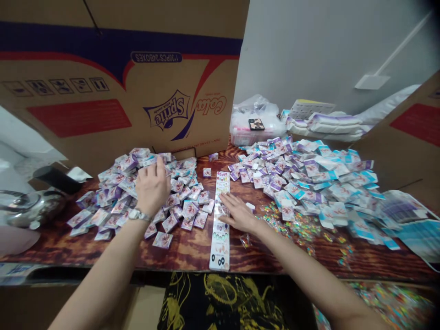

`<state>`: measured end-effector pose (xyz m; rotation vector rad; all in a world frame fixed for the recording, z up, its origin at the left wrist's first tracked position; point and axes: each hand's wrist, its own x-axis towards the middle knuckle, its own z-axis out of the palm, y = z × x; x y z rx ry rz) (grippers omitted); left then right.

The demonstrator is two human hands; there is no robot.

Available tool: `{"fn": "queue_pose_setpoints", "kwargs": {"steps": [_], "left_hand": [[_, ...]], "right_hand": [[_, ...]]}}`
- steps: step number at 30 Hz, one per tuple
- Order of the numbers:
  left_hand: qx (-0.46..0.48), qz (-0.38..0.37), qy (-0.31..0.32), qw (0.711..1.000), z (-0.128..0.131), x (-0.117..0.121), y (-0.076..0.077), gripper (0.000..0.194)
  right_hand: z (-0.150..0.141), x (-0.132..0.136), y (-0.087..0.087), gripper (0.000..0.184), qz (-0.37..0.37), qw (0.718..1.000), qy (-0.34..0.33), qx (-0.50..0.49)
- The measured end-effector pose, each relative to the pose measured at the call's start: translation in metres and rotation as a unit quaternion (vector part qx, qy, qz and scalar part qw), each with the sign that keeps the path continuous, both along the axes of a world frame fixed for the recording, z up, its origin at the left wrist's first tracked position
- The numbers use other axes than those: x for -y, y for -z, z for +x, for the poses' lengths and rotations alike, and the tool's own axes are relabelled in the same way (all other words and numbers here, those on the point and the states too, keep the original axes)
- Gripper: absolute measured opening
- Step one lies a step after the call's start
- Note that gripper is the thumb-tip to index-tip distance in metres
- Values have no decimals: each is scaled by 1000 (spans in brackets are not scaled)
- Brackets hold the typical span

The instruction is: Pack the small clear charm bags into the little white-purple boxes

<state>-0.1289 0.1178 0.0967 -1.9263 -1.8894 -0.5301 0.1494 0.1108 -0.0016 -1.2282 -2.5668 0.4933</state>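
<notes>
My left hand (151, 189), with a silver wristwatch (138, 214) on its wrist, rests on a heap of small white-and-purple printed packets (118, 195) at the left of the table, fingers apart and touching the packets. My right hand (239, 213) lies flat, its fingertips on the edge of a long white printed card strip (220, 220) that runs front to back. A second heap of packets with blue and purple edges (302, 178) spreads to the right. Loose colourful small pieces (292, 224) lie just beyond my right hand.
A printed cardboard carton wall (120, 78) stands behind the table, and another (409, 128) at the right. A clear bag with a phone (256, 124) and white wrapped bundles (326, 126) lie at the back. A metal kettle (30, 208) sits at the left. The wood-grain table edge (103, 261) runs along the front.
</notes>
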Motion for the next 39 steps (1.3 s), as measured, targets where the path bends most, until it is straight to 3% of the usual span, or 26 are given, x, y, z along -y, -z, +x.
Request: {"fn": "queue_pose_setpoints", "kwargs": {"steps": [3,7,9,11,14,16,17,20,21,22,23,25,27,32,36,37,39], "left_hand": [[13,28,10,999,-1,-7,-3,66],[101,-22,170,980,41,38,33,52],[181,-90,257,945,68,72,55,45],[269,-183,315,892,92,104,72,42],[413,-306,320,796,114,132,83,39],[541,-375,258,707,120,135,83,41],[616,-404,210,643,120,133,81,44],[802,-448,87,385,116,120,73,56],[839,-440,70,313,114,115,70,57],[864,-423,65,264,113,110,68,54],[881,-402,66,240,111,107,66,48],[898,-356,67,250,110,102,64,34],[890,-334,67,303,110,103,63,27],[808,-364,177,427,107,114,58,43],[685,-403,254,551,102,118,52,37],[674,-413,253,557,102,117,52,35],[703,-420,231,526,105,116,54,33]], "right_hand": [[-2,-17,15,83,1,997,-11,70],[-3,-19,22,75,4,998,-3,63],[-3,-17,21,68,10,998,3,58],[-4,-14,20,59,20,998,11,51],[-6,-11,16,38,40,998,26,39],[-7,-5,9,25,52,997,35,33],[-7,0,4,23,61,997,37,28],[-3,26,-22,23,102,994,14,-32],[-1,38,-33,23,114,991,-14,-72],[1,51,-44,23,100,989,-58,-97],[3,64,-54,22,79,985,-111,-109],[7,85,-72,21,13,972,-201,-120],[9,96,-84,21,-43,966,-210,-144],[11,78,-84,22,-42,973,-8,-226],[6,60,-72,22,-45,968,67,-237],[6,59,-70,22,-29,967,83,-240],[5,62,-68,22,30,963,96,-249]]}}
